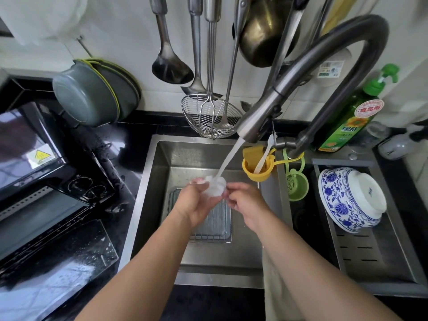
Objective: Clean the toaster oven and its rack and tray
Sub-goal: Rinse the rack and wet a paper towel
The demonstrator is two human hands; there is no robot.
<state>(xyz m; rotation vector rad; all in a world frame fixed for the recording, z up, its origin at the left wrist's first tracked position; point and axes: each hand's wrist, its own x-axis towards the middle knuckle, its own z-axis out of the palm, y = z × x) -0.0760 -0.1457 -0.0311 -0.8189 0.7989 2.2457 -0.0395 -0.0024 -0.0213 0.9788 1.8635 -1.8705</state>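
Both hands (222,200) cupped together under running water (228,156) — forearms outstretched.

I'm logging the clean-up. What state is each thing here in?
Faucet: running.
White wad: under the stream, held by both hands.
Left hand: grips the wad.
Right hand: pinches the wad.
Rack: lying in the sink.
Toaster oven: door open.
Blue-and-white bowl: upturned, tilted.

Both bare forearms extend forward, converging mid-scene. Left hand (196,205) cupped, palm up, fingers curled. Right hand (247,205) just beside it, fingertips pinching toward the left
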